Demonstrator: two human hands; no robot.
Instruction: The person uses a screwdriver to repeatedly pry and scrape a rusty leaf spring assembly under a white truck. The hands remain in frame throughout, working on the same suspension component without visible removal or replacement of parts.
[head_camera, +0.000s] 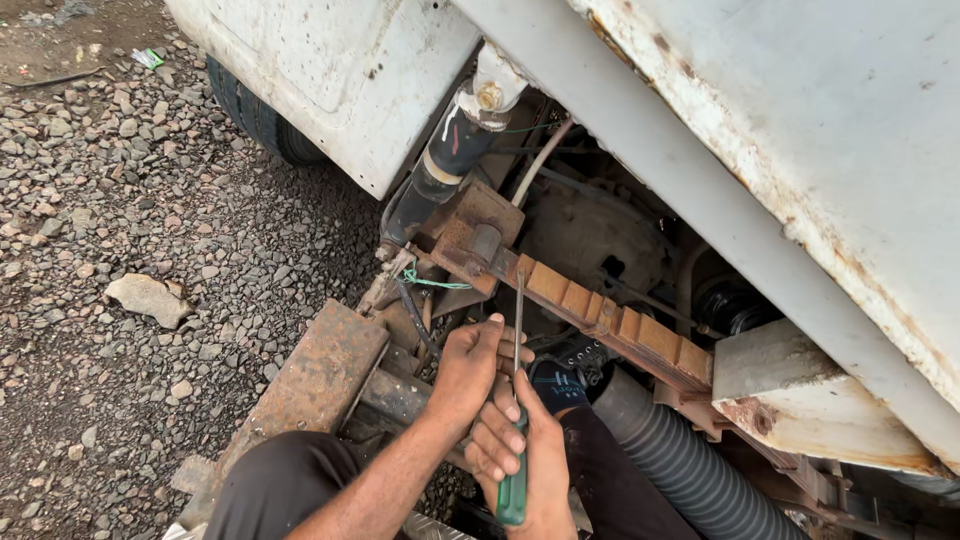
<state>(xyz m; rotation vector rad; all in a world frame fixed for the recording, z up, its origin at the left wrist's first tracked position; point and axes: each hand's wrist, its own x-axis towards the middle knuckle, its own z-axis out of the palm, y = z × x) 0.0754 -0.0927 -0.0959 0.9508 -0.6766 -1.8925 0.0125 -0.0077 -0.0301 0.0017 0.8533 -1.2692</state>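
Observation:
My right hand (535, 460) is closed around the green handle of a screwdriver (512, 490). Its thin metal shaft (518, 320) points up to a rusty segmented bar (610, 325) under a white vehicle. My left hand (470, 370) sits just left of the shaft with its fingers curled beside it. Whether they grip the shaft is not clear. A rusty bracket (470, 235) stands above the tip, with a bit of green wire (435, 283) tied beside it.
The white, rust-spotted vehicle body (340, 70) overhangs the work. A black hose (445, 165) runs down to the bracket, and a grey corrugated hose (680, 460) lies at the lower right. A rusty flat plate (315, 375), a tyre (260, 115), and gravel (120, 200) with a flat stone (148, 298) lie to the left.

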